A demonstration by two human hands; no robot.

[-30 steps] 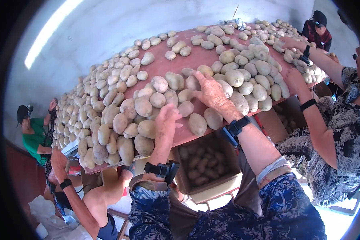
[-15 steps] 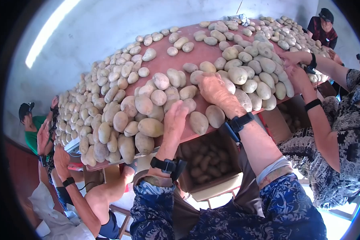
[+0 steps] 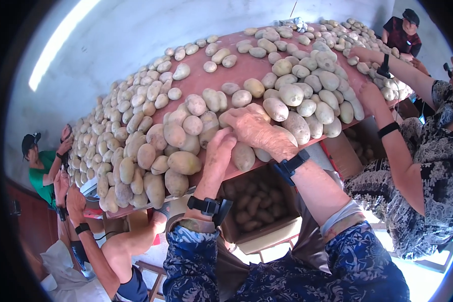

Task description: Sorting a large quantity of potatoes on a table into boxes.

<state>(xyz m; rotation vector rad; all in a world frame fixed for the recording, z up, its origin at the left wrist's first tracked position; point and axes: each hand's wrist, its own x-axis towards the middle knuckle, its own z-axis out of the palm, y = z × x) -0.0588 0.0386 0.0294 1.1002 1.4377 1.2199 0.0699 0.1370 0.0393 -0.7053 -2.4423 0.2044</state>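
Note:
Pale, oval potatoes are heaped along the near half of a red tabletop. My right hand reaches over the front edge with curled fingers among potatoes; whatever is in its grasp is hidden. My left hand sits just below it, fingers curved together and close to the right hand's fingertips; I cannot make out what, if anything, it holds. A loose potato lies beside it at the edge. A larger pile is just beyond my right hand. Both wrists wear black straps.
A cardboard box of potatoes is below the table. Another box stands right of it. A person in patterned clothing reaches in at right; a person in dark red is behind. A person in green and another's arm are at left.
My right hand has moved down and left from the upper potatoes toward my left hand. My left hand has shifted slightly right, its fingers now closer to the right hand's.

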